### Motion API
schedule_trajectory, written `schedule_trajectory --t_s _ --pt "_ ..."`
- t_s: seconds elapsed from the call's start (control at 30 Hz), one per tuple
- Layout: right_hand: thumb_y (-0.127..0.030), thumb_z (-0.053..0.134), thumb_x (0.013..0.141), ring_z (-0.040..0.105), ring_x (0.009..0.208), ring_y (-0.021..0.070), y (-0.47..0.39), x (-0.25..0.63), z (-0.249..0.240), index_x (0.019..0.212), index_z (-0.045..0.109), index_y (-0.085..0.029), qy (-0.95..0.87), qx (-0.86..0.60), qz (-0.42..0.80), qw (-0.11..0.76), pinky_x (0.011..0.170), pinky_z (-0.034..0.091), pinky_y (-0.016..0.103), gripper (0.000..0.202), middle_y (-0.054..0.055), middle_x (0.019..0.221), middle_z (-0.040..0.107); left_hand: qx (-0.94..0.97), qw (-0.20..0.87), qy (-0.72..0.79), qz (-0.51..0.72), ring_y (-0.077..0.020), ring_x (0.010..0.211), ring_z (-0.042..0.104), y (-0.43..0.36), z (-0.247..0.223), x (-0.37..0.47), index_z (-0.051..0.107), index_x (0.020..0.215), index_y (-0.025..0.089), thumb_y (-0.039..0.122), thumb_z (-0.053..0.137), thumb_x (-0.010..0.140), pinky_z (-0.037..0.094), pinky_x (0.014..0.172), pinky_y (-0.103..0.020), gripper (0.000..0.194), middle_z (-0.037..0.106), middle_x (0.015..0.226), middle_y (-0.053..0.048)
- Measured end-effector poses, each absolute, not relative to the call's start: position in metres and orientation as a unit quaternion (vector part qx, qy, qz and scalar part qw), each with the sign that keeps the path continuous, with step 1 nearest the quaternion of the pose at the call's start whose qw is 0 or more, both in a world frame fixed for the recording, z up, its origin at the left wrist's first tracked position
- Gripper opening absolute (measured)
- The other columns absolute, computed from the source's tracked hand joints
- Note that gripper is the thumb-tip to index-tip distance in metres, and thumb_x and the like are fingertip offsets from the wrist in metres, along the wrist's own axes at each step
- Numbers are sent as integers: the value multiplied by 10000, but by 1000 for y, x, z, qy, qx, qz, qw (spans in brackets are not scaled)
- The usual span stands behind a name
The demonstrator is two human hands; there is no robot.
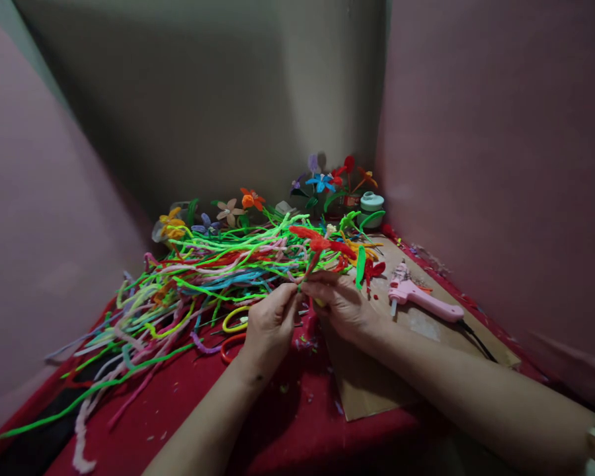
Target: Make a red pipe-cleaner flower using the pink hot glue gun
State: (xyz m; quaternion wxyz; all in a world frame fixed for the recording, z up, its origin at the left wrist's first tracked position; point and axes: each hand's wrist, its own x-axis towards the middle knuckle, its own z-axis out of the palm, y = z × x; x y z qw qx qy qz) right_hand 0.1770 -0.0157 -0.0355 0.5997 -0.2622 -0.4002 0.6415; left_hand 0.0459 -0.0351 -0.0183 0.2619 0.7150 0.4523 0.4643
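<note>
A red pipe-cleaner flower (322, 245) stands tilted above my fingertips, its petals spread to both sides. My left hand (274, 318) is closed in a pinch at the lower end of its stem. My right hand (341, 303) is closed beside it, fingers pressed round the same stem, and the fingertips of both hands nearly meet. Something small and yellow shows under the right fingers, too little to name. Yellow (235, 320) and red loop handles, seemingly of scissors, lie just left of my left hand.
A pile of colourful pipe cleaners (218, 264) covers the table's left and middle. On the right, a pink glue gun (426, 301) lies on a cardboard sheet (377, 390), its cord trailing right. Finished flowers (322, 183) and a pale green-lidded jar (371, 208) stand at the back.
</note>
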Motion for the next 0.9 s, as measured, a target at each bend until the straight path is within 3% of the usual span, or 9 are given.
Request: schedule_trajectory --t_s 0.13,0.27,0.5,0.57,0.63,0.77,0.9 --pt "-288 695 656 253 426 54 -17 177 -35 687 670 -159 -449 -283 614 584 417 154 239 135 -50 487 449 666 371 459 456 -87 468 480 -35 -13 46 577 648 175 310 546 799 376 498 -198 205 518 522 37" --pt "-319 630 732 349 455 71 -17 181 -36 775 676 -150 -503 -259 605 560 437 189 238 180 -25 528 512 596 541 403 436 -68 408 503 -30 -9 43 535 611 145 307 584 781 374 454 -188 240 562 534 25" --pt "-285 684 685 458 472 70 -19 185 -36 706 655 -172 -477 -235 678 508 463 293 216 118 -27 583 576 497 722 296 379 -38 270 362 -27 -14 36 584 766 154 353 655 719 341 336 -182 216 509 457 59" --pt "-291 644 723 512 501 98 -21 185 -34 677 645 -175 -488 -221 678 504 501 357 236 125 -8 590 593 522 715 298 358 -47 277 375 -27 -12 36 588 763 152 374 628 741 369 359 -201 227 518 459 50" --pt "-301 608 755 520 501 117 -21 184 -32 642 635 -179 -505 -207 662 514 509 381 256 168 1 557 578 583 645 339 359 -77 379 481 -27 -8 36 595 718 141 389 572 786 435 470 -230 258 562 512 13" --pt "-272 683 693 325 434 63 -19 185 -31 642 647 -189 -486 -259 614 565 423 260 222 103 -44 519 458 647 412 444 463 -136 715 576 -26 0 38 619 770 154 364 628 733 450 702 -247 214 636 752 -15" --pt "-308 709 658 260 463 69 -23 181 -31 607 631 -179 -508 -279 631 515 451 232 233 159 -53 496 386 608 444 451 480 -131 710 550 -25 -1 40 616 789 158 303 722 611 433 690 -244 252 619 758 7"
